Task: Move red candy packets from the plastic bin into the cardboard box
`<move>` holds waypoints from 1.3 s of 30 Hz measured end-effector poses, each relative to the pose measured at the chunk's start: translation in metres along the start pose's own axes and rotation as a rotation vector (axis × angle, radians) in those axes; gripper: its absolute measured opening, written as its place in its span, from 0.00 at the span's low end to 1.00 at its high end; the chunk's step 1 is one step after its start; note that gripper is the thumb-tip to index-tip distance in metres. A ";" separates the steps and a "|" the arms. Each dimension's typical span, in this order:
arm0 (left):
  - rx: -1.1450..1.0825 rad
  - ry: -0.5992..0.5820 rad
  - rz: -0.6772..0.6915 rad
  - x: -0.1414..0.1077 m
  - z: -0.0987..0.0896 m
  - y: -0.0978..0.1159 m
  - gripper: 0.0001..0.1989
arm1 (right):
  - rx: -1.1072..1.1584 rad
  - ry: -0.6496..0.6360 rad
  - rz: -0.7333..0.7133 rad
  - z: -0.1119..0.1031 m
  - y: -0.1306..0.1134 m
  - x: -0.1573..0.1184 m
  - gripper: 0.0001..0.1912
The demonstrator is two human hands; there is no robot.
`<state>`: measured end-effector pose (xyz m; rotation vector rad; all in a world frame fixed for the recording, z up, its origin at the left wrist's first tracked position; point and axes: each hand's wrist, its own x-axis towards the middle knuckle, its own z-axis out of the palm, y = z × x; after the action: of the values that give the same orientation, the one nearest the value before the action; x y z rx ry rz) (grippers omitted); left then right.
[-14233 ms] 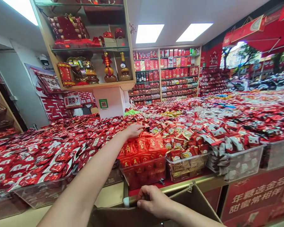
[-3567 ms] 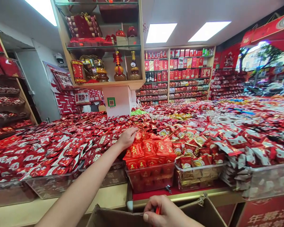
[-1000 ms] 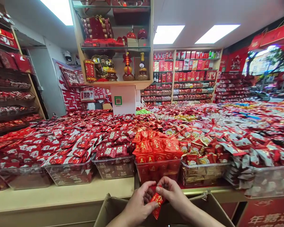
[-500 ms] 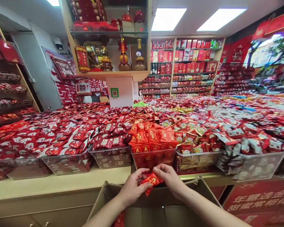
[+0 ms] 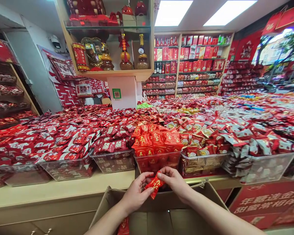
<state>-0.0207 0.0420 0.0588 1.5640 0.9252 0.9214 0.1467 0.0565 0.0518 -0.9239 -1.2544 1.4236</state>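
Head view: found one red packet [image 5: 154, 186] above a carton [image 5: 159, 225], pinched narrowly at the lower end by the left hand [image 5: 136, 192], 8 o'clock, and at the upper by the right hand [image 5: 174, 182], 3 o'clock. Judged mid-handling: held up, not yet let go. Counted in the carton, toward 7 o'clock, at least one similar packet [image 5: 123, 226]; cannot tell more, partly hidden. At 12 o'clock, one tub [image 5: 159, 163] heaped with matching packets, overlapping, uncountable; judged largely unused. Counted along the counter [image 5: 63, 191], 9 through 3 o'clock, at least seven tubs.
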 end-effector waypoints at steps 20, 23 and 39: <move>0.013 -0.009 0.059 -0.002 0.004 -0.010 0.18 | 0.007 -0.130 -0.100 0.000 0.001 -0.003 0.17; 0.026 0.010 0.080 -0.004 0.005 -0.012 0.18 | -0.021 -0.179 -0.127 0.001 0.000 -0.005 0.16; 0.136 0.047 0.048 -0.002 0.004 -0.016 0.20 | -0.715 -0.011 -0.639 -0.006 -0.038 -0.028 0.18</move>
<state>-0.0192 0.0411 0.0421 1.6918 1.0047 0.9489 0.1658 0.0298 0.0862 -0.8410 -1.9000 0.4704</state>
